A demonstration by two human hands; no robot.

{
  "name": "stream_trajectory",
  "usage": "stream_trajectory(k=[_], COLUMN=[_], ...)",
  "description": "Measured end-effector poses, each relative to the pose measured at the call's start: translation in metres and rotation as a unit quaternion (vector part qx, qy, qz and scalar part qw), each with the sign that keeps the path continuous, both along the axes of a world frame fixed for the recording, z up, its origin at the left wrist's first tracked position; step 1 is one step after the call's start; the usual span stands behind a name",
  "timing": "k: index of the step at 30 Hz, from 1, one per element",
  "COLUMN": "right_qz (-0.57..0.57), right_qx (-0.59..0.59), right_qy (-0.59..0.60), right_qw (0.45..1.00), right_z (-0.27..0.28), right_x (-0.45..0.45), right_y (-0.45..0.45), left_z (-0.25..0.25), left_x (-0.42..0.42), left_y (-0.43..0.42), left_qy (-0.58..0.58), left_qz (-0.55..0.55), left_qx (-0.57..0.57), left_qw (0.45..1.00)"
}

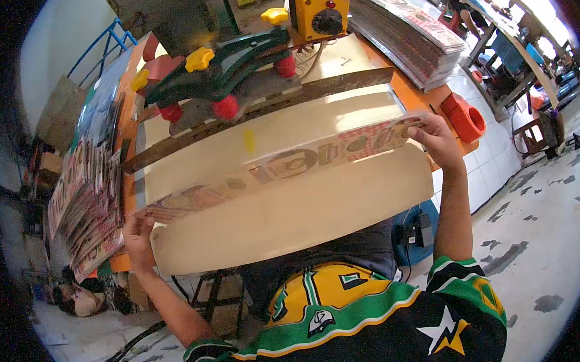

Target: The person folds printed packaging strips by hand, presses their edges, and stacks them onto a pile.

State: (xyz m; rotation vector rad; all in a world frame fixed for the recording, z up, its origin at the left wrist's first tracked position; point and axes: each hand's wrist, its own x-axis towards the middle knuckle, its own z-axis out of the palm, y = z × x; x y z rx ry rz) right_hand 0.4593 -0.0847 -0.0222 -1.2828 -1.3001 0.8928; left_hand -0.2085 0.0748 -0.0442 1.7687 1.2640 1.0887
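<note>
A long, thin printed sheet (pixel 291 165) with coloured pictures stretches between my two hands, seen nearly edge-on. My left hand (pixel 140 239) pinches its left end, close to the orange table edge. Its right end is gripped by my right hand (pixel 438 143), thumb on the near side. Beneath and in front of the sheet lies a cream-coloured surface (pixel 301 217). Just beyond the sheet runs a long dark metal bar (pixel 260 121). Behind that bar stands a dark green clamp-like frame (pixel 243 66) with yellow knobs and red feet.
A yellow box with a black dial (pixel 328 14) stands at the back. Stacked printed sheets (pixel 413 37) lie at upper right, with more fanned sheets (pixel 85 201) at left. A red ring-shaped object (pixel 464 117) sits near the right table edge. A blue stool (pixel 431 216) is below.
</note>
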Motion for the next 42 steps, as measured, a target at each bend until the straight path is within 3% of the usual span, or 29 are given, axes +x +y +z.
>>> stream_trajectory(k=[3, 5, 7, 9, 11, 13, 17, 20, 24, 26, 30, 34, 39, 41, 42], right_qz=[-0.001, -0.027, -0.01, 0.004, -0.004, -0.035, -0.037, -0.061, -0.092, 0.057, 0.107, 0.088, 0.164, 0.159, 0.161], right_qx=[-0.031, -0.001, -0.033, -0.065, -0.027, -0.038, -0.032, -0.037, 0.002, 0.016, 0.046, 0.073, 0.101, 0.097, 0.079], right_qy=[0.057, -0.003, 0.022, 0.049, 0.17, 0.181, 0.223, 0.238, 0.245, 0.289, 0.315, 0.27, 0.302, 0.318, 0.334], right_qw=[0.998, 1.0, 0.999, 0.997, 0.985, 0.982, 0.974, 0.969, 0.965, 0.955, 0.942, 0.956, 0.934, 0.93, 0.925], right_z=[-0.01, -0.012, 0.001, 0.016, 0.027, 0.041, 0.061, 0.058, 0.038, 0.018, 0.01, -0.015, -0.033, -0.033, -0.035], right_x=[-0.002, -0.003, -0.008, -0.018, -0.037, -0.052, -0.073, -0.07, -0.066, -0.046, -0.048, -0.031, -0.021, -0.028, -0.032], right_y=[-0.003, -0.004, -0.006, -0.008, -0.008, -0.008, -0.007, -0.007, 0.0, 0.001, -0.001, -0.001, 0.002, 0.001, 0.002], left_z=[-0.022, -0.027, -0.004, 0.003, 0.016, 0.036, 0.022, 0.019, 0.011, 0.011, -0.001, -0.005, -0.041, -0.056, -0.06], left_x=[-0.014, -0.017, 0.018, 0.014, 0.024, 0.06, 0.056, 0.065, 0.062, 0.063, 0.047, 0.046, 0.024, 0.019, 0.018], left_y=[0.007, 0.008, -0.001, 0.005, -0.001, -0.019, -0.014, -0.017, -0.015, -0.017, -0.017, -0.024, -0.024, -0.016, -0.013], left_qy=[-0.011, -0.032, -0.212, -0.249, -0.284, -0.357, -0.369, -0.383, -0.406, -0.42, -0.397, -0.4, -0.404, -0.524, -0.524], left_qz=[-0.006, -0.018, -0.026, -0.027, -0.025, -0.035, -0.072, -0.002, 0.011, 0.035, -0.048, 0.019, 0.065, -0.176, -0.176], left_qx=[0.011, 0.024, -0.015, -0.038, -0.063, -0.078, -0.084, -0.133, -0.182, -0.176, -0.111, -0.09, -0.091, -0.072, -0.074], left_qw=[1.0, 0.999, 0.977, 0.967, 0.956, 0.93, 0.923, 0.914, 0.896, 0.89, 0.91, 0.912, 0.908, 0.83, 0.83])
